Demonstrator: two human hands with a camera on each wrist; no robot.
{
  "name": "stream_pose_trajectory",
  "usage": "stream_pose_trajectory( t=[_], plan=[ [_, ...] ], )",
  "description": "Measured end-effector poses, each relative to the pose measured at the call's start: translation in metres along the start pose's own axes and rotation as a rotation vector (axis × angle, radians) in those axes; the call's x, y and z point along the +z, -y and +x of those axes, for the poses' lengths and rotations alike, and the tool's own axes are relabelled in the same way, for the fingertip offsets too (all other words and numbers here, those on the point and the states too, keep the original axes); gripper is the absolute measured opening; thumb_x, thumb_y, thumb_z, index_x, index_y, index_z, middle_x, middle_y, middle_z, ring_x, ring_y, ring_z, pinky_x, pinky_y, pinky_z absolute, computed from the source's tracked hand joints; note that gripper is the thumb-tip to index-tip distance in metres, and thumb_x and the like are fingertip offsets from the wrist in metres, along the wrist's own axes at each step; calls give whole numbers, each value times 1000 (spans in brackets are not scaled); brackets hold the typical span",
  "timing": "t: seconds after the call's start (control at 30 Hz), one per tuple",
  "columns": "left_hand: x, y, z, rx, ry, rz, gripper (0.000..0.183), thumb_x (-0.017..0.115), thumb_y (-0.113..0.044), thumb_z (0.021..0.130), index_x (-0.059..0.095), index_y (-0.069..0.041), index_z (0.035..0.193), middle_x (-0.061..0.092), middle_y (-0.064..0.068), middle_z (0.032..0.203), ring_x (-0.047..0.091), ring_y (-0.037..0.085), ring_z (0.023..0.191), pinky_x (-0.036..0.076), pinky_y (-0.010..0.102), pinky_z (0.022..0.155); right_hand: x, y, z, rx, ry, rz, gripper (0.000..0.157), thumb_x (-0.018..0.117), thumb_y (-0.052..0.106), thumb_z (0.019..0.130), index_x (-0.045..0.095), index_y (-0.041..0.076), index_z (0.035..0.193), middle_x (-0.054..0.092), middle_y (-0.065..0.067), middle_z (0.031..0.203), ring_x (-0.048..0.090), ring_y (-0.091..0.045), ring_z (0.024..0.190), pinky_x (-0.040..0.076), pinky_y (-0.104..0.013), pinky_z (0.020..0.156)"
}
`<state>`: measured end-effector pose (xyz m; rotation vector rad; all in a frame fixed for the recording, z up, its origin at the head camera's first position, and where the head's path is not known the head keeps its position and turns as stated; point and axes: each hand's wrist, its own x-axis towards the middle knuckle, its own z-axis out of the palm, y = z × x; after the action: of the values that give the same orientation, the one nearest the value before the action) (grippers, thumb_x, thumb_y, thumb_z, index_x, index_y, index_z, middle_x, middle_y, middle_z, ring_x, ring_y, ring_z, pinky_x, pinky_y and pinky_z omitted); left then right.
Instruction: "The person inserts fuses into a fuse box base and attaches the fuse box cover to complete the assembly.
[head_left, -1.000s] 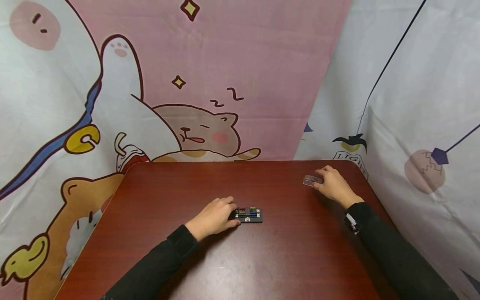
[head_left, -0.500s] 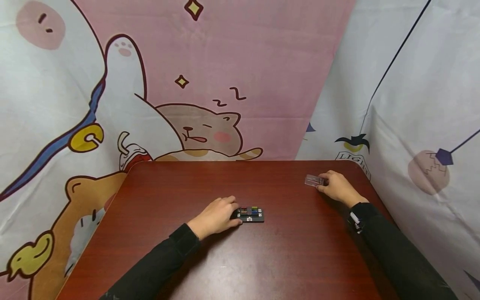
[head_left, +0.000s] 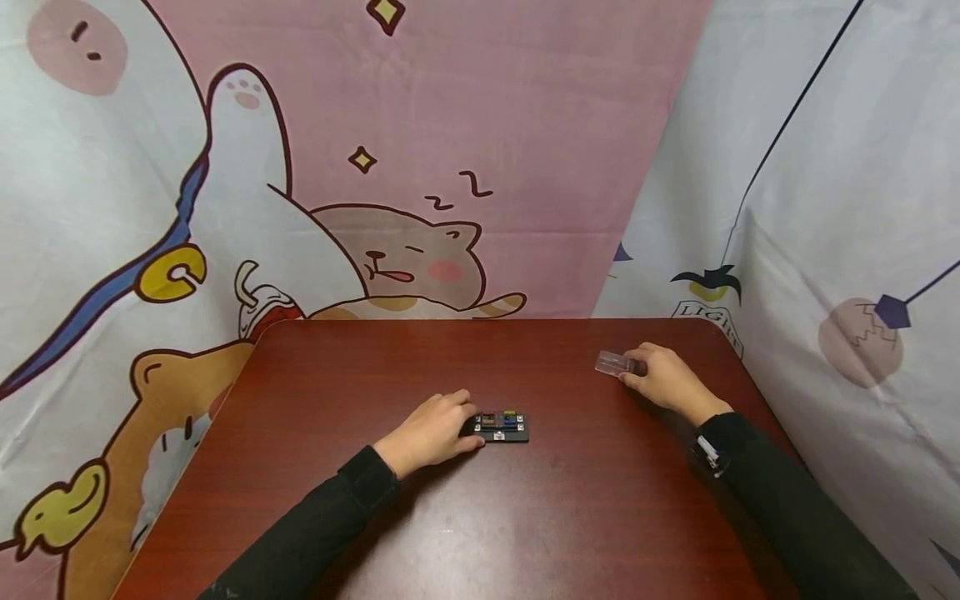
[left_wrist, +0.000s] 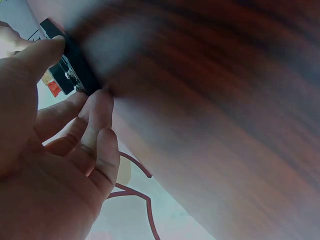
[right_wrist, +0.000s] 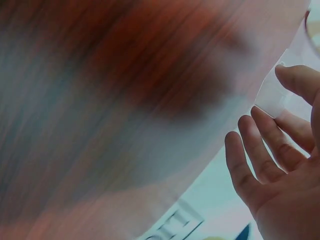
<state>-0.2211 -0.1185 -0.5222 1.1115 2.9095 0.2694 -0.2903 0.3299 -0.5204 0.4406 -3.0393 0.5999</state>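
Note:
My left hand (head_left: 431,429) grips the left end of a small black fuse block (head_left: 501,433) with red, yellow and blue fuses and silver screws, low on the table. In the left wrist view, thumb and fingers pinch the block (left_wrist: 77,67) from its sides. Off to the right and farther back, my right hand (head_left: 667,382) pinches a clear plastic cover (head_left: 613,363) by its right end, over the table. The right wrist view has the cover (right_wrist: 272,95) between thumb and forefinger, with the other fingers extended loosely.
A brown wooden table (head_left: 562,517) lies under both hands. Its far edge meets a cloth backdrop (head_left: 540,150) with cartoon animals, and more white cloth (head_left: 825,208) hangs along the right side.
My right hand has moved slightly left with the clear cover, towards the fuse block. The left hand keeps its grip on the block and stays in place.

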Motion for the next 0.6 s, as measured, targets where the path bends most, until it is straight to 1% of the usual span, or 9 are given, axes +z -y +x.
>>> stream_pose_trajectory(
  t=[0.1, 0.2, 0.33, 0.47, 0.6],
  plan=[
    [2, 1, 1, 7, -8, -3, 52, 73, -51, 95, 75, -10, 127, 62, 1, 106, 60, 16, 87, 55, 43, 88, 7, 19, -1, -71, -9, 4, 43, 81, 26, 90, 73, 3, 125, 69, -10, 107, 60, -27, 89, 52, -48, 80],
    [2, 2, 1, 9, -10, -1, 52, 73, -51, 94, 75, -10, 126, 61, 1, 104, 59, 16, 86, 55, 43, 86, 13, 42, -3, -142, -24, 9, 44, 82, 27, 90, 73, 4, 126, 70, -8, 109, 62, -25, 90, 54, -47, 80],
    [2, 1, 0, 11, -4, 9, 54, 72, -53, 95, 75, -9, 127, 61, 1, 104, 58, 16, 86, 54, 42, 85, 19, 72, -6, -214, -42, 9, 45, 82, 30, 90, 74, 6, 127, 71, -7, 113, 65, -23, 93, 57, -46, 81],
    [1, 1, 0, 13, -1, 11, 55, 71, -53, 95, 75, -9, 128, 61, 1, 104, 59, 16, 86, 54, 42, 86, 23, 102, -10, -265, -50, 1, 45, 84, 31, 89, 75, 8, 126, 70, -7, 114, 65, -21, 93, 60, -45, 82],
    [0, 1, 1, 6, 7, 0, 55, 70, -53, 96, 74, -9, 129, 61, 1, 104, 59, 16, 87, 54, 43, 88, 26, 129, -13, -290, -35, -10, 46, 83, 33, 88, 74, 10, 128, 70, -5, 116, 65, -20, 97, 61, -45, 87]
  ],
)
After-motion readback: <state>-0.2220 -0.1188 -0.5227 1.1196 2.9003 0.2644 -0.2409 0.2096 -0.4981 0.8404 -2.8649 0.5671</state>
